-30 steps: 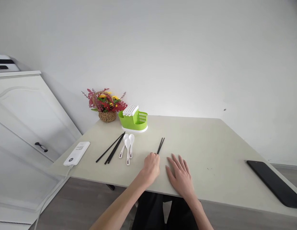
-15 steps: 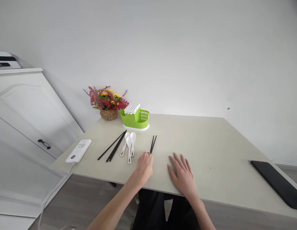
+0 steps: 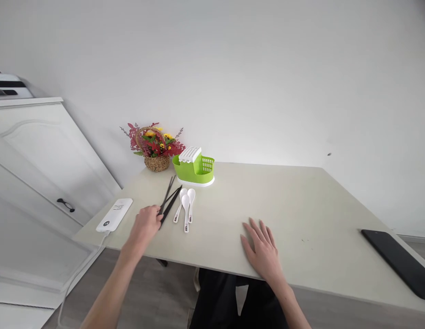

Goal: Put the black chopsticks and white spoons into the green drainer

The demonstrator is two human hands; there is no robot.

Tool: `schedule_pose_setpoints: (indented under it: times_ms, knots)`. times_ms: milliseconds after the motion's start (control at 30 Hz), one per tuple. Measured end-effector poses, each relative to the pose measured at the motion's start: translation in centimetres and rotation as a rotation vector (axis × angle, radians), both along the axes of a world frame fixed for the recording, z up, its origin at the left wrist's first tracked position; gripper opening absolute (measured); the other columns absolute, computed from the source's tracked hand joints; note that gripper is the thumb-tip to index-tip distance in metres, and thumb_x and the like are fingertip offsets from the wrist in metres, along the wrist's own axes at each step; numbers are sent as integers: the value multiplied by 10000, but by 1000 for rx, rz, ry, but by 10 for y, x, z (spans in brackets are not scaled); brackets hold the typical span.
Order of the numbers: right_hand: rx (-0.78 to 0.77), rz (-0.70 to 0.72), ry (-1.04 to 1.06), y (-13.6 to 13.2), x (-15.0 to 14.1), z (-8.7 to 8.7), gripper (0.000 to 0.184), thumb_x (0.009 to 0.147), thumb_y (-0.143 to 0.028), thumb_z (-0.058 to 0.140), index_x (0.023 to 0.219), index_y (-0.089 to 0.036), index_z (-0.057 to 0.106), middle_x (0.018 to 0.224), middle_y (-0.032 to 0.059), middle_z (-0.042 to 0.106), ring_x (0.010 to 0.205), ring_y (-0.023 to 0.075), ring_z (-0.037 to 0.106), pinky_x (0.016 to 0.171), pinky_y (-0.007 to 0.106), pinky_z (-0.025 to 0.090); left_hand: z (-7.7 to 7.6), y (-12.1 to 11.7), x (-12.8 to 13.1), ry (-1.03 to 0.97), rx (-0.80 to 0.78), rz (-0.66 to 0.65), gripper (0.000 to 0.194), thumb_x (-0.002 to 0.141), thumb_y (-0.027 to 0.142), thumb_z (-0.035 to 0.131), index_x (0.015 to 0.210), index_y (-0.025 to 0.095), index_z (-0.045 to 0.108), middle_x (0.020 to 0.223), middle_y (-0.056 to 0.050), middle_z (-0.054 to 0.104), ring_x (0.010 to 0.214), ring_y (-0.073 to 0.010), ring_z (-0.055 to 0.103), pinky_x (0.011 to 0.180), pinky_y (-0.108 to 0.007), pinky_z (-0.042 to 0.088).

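My left hand (image 3: pixel 146 225) is closed around a pair of black chopsticks (image 3: pixel 167 193), holding them by their near ends over the left part of the table. More black chopsticks (image 3: pixel 171 206) lie on the table just to the right of it. Three white spoons (image 3: pixel 185 204) lie side by side beyond those. My right hand (image 3: pixel 261 246) rests flat on the table (image 3: pixel 301 214) with its fingers spread, holding nothing. A green cutlery holder (image 3: pixel 194 170) with a white insert stands behind the spoons.
A wicker basket of red and yellow flowers (image 3: pixel 153 147) stands at the table's far left corner. A white power bank (image 3: pixel 114 214) with a cable lies at the left edge. A black phone (image 3: pixel 401 262) lies at the right. A white cabinet (image 3: pixel 34 183) stands to the left.
My left hand has carried the pair of chopsticks from the middle of the table leftward, past the spoons, to the other chopsticks. My right hand has stayed flat in place.
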State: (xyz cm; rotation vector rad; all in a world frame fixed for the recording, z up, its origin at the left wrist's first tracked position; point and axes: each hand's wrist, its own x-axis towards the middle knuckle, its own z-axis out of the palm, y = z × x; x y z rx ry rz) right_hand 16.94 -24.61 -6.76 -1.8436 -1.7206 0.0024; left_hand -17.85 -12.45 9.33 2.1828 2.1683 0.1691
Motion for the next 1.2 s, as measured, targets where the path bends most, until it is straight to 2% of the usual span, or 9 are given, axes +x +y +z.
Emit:
schedule_pose_setpoints:
  times_ms: [133, 233, 333, 667, 767, 833, 900, 967, 1200]
  knots:
    - [12, 4, 6, -1, 0, 1, 545, 1094, -526, 385, 1529, -253, 565, 1674, 22, 434, 1613, 311, 261, 1305, 554, 299, -8, 24, -51, 154, -28, 49, 222, 929, 192, 591, 1075, 150, 753, 1019, -158, 782, 1038, -321, 738, 806, -320, 504]
    - [13, 5, 9, -1, 0, 0, 547, 1092, -530, 385, 1531, -257, 564, 1673, 25, 438, 1613, 310, 260, 1305, 557, 300, -14, 36, -65, 173, -60, 53, 202, 888, 229, 626, 1028, 146, 744, 984, -169, 763, 964, -324, 738, 767, -319, 495]
    - [13, 4, 8, -1, 0, 0, 544, 1092, -526, 385, 1529, -257, 565, 1671, 26, 440, 1613, 308, 261, 1306, 557, 296, -18, 40, -69, 180, -70, 39, 191, 882, 243, 619, 1003, 152, 737, 983, -176, 750, 952, -323, 731, 756, -319, 486]
    - [-23, 7, 6, -2, 1, 2, 559, 1091, -541, 381, 1541, -259, 556, 1683, 11, 418, 1616, 305, 252, 1312, 553, 289, -34, 41, -67, 188, -87, -22, 284, 951, 189, 491, 1085, 169, 740, 1079, -180, 763, 1029, -332, 721, 777, -339, 496]
    - [-20, 7, 14, -2, 1, 2, 557, 1091, -540, 382, 1549, -268, 546, 1685, 10, 415, 1617, 303, 250, 1311, 554, 290, -37, 44, -62, 180, -84, -45, 359, 1018, 281, 408, 1086, 154, 737, 1094, -188, 759, 1039, -332, 719, 818, -359, 515]
    - [-23, 6, 14, -2, 1, 2, 558, 1092, -539, 381, 1550, -266, 545, 1685, 8, 414, 1619, 301, 244, 1313, 551, 286, -38, 44, -56, 157, -75, -59, 438, 1045, 394, 381, 1168, 139, 715, 1192, -205, 736, 1120, -343, 700, 877, -378, 525]
    - [-31, 4, 12, -2, 1, 2, 561, 1092, -541, 376, 1547, -260, 548, 1687, 4, 412, 1621, 298, 239, 1315, 545, 284, -39, 43, -48, 133, -75, -73, 525, 1027, 507, 425, 1280, 116, 669, 1309, -225, 690, 1237, -362, 653, 956, -392, 520]
    - [-35, 5, 10, -2, 1, 2, 563, 1094, -541, 370, 1545, -256, 549, 1689, 1, 408, 1622, 294, 235, 1318, 540, 280, -38, 41, -38, 141, -99, -79, 581, 982, 538, 512, 1335, 93, 634, 1356, -242, 658, 1307, -383, 610, 998, -403, 514]
    - [-36, 9, 7, -3, 0, 3, 567, 1094, -549, 372, 1553, -261, 538, 1695, -1, 398, 1625, 293, 226, 1320, 542, 274, -31, 47, -21, 247, -175, -24, 370, 849, 251, 630, 1177, 91, 686, 1260, -258, 669, 1184, -408, 666, 884, -425, 559]
